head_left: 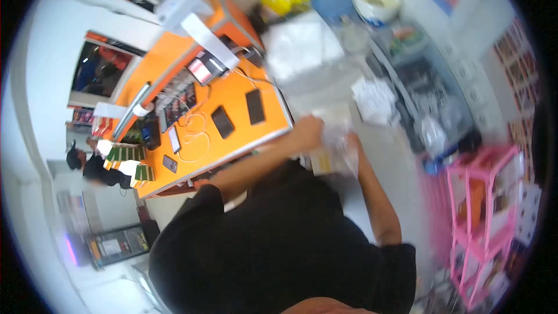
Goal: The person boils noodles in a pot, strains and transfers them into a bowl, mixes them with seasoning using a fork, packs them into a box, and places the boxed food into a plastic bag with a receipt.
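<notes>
A crinkled clear plastic bag (343, 150) is held in front of my black shirt, between both hands. My left hand (308, 132) is closed at the bag's left side, near the corner of the orange counter. On the other side, my right hand (354, 144) grips the bag's right edge, its fingers partly hidden by the plastic. A pale yellowish piece (321, 161) shows at the bag's lower left; whether it lies inside or behind, I cannot tell. Blur softens the fingers and the bag.
The orange counter (241, 139) at left carries a dark phone (222, 122), another phone (254, 106) and white cables. White crumpled paper (375, 102) lies ahead, beside a grey bin (430, 90). A pink shelf (459, 235) stands right. Another person (99, 168) is at far left.
</notes>
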A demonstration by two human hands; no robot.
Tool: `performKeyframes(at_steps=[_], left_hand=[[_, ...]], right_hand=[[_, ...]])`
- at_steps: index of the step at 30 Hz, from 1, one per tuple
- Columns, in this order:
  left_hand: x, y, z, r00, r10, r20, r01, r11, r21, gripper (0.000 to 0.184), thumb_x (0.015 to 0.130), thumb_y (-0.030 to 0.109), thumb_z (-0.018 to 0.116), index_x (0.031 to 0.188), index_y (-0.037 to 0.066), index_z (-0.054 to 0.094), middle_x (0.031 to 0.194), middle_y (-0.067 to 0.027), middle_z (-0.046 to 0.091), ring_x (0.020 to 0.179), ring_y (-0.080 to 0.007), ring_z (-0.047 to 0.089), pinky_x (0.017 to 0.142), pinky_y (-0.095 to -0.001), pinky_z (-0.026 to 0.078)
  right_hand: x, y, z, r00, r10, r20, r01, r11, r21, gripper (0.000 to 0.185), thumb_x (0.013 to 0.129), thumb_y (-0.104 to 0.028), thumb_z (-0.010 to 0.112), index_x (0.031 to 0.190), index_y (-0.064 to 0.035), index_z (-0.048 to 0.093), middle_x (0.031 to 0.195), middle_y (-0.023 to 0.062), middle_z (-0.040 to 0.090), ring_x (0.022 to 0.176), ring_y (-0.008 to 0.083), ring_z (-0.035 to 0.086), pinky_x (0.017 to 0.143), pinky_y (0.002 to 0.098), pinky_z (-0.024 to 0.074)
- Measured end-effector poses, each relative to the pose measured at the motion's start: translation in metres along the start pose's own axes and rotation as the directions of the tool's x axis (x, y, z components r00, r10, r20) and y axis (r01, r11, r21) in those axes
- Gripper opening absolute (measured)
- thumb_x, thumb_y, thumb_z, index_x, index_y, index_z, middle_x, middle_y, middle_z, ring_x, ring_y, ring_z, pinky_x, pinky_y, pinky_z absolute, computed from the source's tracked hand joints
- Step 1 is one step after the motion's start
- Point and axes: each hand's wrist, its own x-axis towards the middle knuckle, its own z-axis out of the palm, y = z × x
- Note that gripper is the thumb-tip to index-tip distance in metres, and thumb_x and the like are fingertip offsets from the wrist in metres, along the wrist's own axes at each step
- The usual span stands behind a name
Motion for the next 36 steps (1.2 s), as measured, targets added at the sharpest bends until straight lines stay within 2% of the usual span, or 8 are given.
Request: performKeyframes(at_steps=[2, 4, 8, 19, 25, 31, 34, 36], left_hand=[[0.018, -0.017, -0.003, 0.993, -0.025, 0.115, 0.039, 0.993, -0.115, 0.038, 0.070, 0.029, 0.079, 0.094, 0.000, 0.077, 0.095, -0.0246, 0.073, 0.089, -0.0430, 0.071, 0.081, -0.0505, 0.059], [0.021, -0.033, -0.015, 0.984, 0.017, 0.179, 0.055, 0.921, -0.386, 0.032, 0.073, 0.019, 0.077, 0.096, -0.003, 0.076, 0.099, -0.0231, 0.076, 0.080, -0.0374, 0.076, 0.072, -0.0437, 0.062], [0.035, -0.061, -0.006, 0.889, 0.204, 0.409, 0.250, 0.533, -0.809, 0.030, 0.082, 0.001, 0.066, 0.111, -0.008, 0.069, 0.096, -0.0206, 0.076, 0.085, -0.0294, 0.078, 0.075, -0.0372, 0.065], [0.045, -0.074, 0.000, 0.836, 0.384, 0.392, 0.200, 0.452, -0.869, 0.034, 0.092, 0.010, 0.072, 0.121, -0.005, 0.062, 0.101, -0.0184, 0.073, 0.087, -0.0278, 0.077, 0.079, -0.0401, 0.066], [0.045, -0.071, -0.007, 0.817, 0.428, 0.387, 0.190, 0.434, -0.881, 0.037, 0.091, 0.009, 0.071, 0.123, -0.007, 0.061, 0.104, -0.0185, 0.073, 0.088, -0.0279, 0.076, 0.077, -0.0380, 0.065], [0.054, -0.079, 0.006, 0.809, 0.463, 0.362, 0.152, 0.430, -0.890, 0.034, 0.089, 0.003, 0.066, 0.121, -0.009, 0.063, 0.104, -0.0189, 0.073, 0.086, -0.0266, 0.075, 0.075, -0.0362, 0.065], [0.055, -0.079, 0.009, 0.817, 0.493, 0.298, 0.050, 0.453, -0.890, 0.032, 0.085, 0.002, 0.067, 0.115, -0.009, 0.066, 0.100, -0.0182, 0.074, 0.083, -0.0245, 0.075, 0.074, -0.0356, 0.064], [0.054, -0.079, 0.011, 0.838, 0.491, 0.239, -0.064, 0.524, -0.850, 0.029, 0.081, 0.004, 0.070, 0.107, -0.008, 0.070, 0.094, -0.0169, 0.075, 0.081, -0.0225, 0.075, 0.072, -0.0353, 0.062]], right_hand=[[-0.013, -0.059, -0.011, 0.992, -0.108, -0.061, 0.094, 0.975, -0.200, 0.022, 0.090, -0.017, 0.066, 0.106, -0.0017, 0.067, 0.111, 0.0230, 0.069, 0.101, 0.0378, 0.067, 0.083, 0.0465, 0.0560], [-0.027, -0.066, -0.003, 0.780, -0.589, -0.209, 0.439, 0.755, -0.487, 0.016, 0.087, -0.016, 0.068, 0.096, -0.0017, 0.067, 0.112, 0.0206, 0.068, 0.105, 0.0358, 0.065, 0.084, 0.0457, 0.0548], [-0.031, -0.086, 0.009, 0.836, -0.467, -0.288, 0.314, 0.837, -0.448, 0.014, 0.088, -0.013, 0.068, 0.098, -0.0023, 0.069, 0.101, 0.0155, 0.068, 0.099, 0.0355, 0.063, 0.084, 0.0450, 0.0534], [-0.057, -0.132, 0.049, 0.733, -0.349, -0.584, 0.127, 0.913, -0.387, 0.010, 0.090, -0.011, 0.070, 0.098, -0.0058, 0.070, 0.095, 0.0111, 0.068, 0.097, 0.0324, 0.064, 0.082, 0.0441, 0.0521], [-0.069, -0.162, 0.073, 0.486, -0.288, -0.825, -0.028, 0.939, -0.343, 0.016, 0.089, -0.008, 0.072, 0.104, -0.0078, 0.072, 0.102, 0.0104, 0.069, 0.098, 0.0318, 0.066, 0.085, 0.0428, 0.0536], [-0.095, -0.151, 0.110, 0.638, -0.317, -0.702, -0.061, 0.888, -0.456, 0.028, 0.086, -0.002, 0.074, 0.113, -0.0062, 0.072, 0.107, 0.0130, 0.069, 0.099, 0.0316, 0.067, 0.083, 0.0378, 0.0551], [-0.085, -0.152, 0.089, 0.538, -0.205, -0.817, -0.115, 0.943, -0.313, 0.027, 0.090, -0.005, 0.070, 0.117, -0.0070, 0.073, 0.114, 0.0141, 0.070, 0.104, 0.0367, 0.067, 0.091, 0.0425, 0.0548], [-0.072, -0.148, 0.063, 0.608, -0.362, -0.707, -0.136, 0.830, -0.542, 0.026, 0.088, -0.004, 0.069, 0.114, -0.0053, 0.072, 0.114, 0.0148, 0.071, 0.103, 0.0378, 0.067, 0.091, 0.0449, 0.0547]])
